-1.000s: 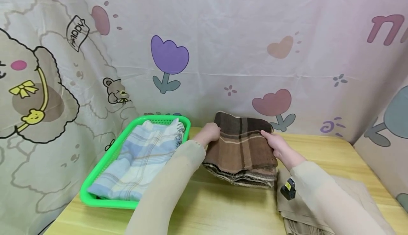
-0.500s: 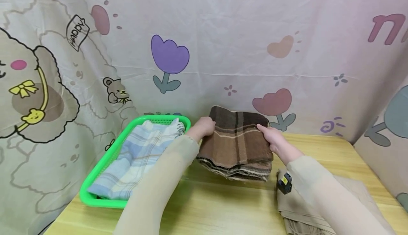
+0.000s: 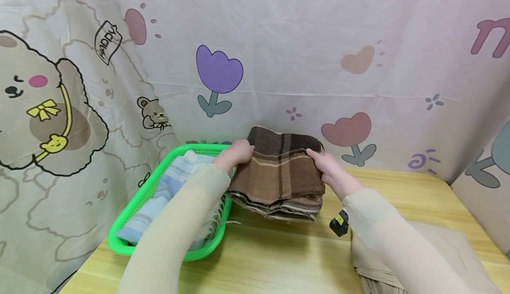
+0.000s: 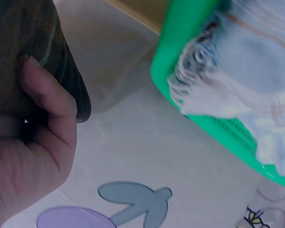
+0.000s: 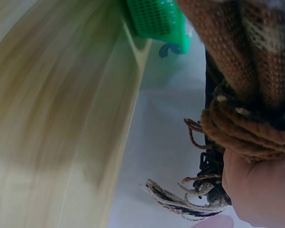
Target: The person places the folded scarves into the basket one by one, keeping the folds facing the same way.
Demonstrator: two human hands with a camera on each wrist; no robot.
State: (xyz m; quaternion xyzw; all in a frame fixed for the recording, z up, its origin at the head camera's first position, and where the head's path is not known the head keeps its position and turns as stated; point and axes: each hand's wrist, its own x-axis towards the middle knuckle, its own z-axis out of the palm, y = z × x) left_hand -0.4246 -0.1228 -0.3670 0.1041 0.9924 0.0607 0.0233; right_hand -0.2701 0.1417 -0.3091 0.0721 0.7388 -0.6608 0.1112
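Note:
A folded brown plaid scarf (image 3: 279,170) with frayed layered edges is held up over the table, between both hands. My left hand (image 3: 237,152) grips its left side, and the left wrist view shows the thumb (image 4: 47,90) lying over the cloth. Gripping the right side is my right hand (image 3: 328,170); brown and black fringe (image 5: 209,180) hangs beside it in the right wrist view. Left of the scarf stands a green basket (image 3: 203,253) containing a blue and white plaid scarf (image 3: 167,192), partly hidden by my left sleeve. The brown scarf's lower left corner overlaps the basket's right rim in the head view.
A folded beige cloth (image 3: 442,241) lies at the table's right, partly under my right sleeve. The wooden table (image 3: 271,258) ends at a printed curtain (image 3: 279,55) behind. A small black device (image 3: 339,223) sits at my right wrist.
Both hands have carried the brown scarf leftward and slightly upward, from beside the basket to its right rim. The head view has shifted a little. The beige cloth stays put.

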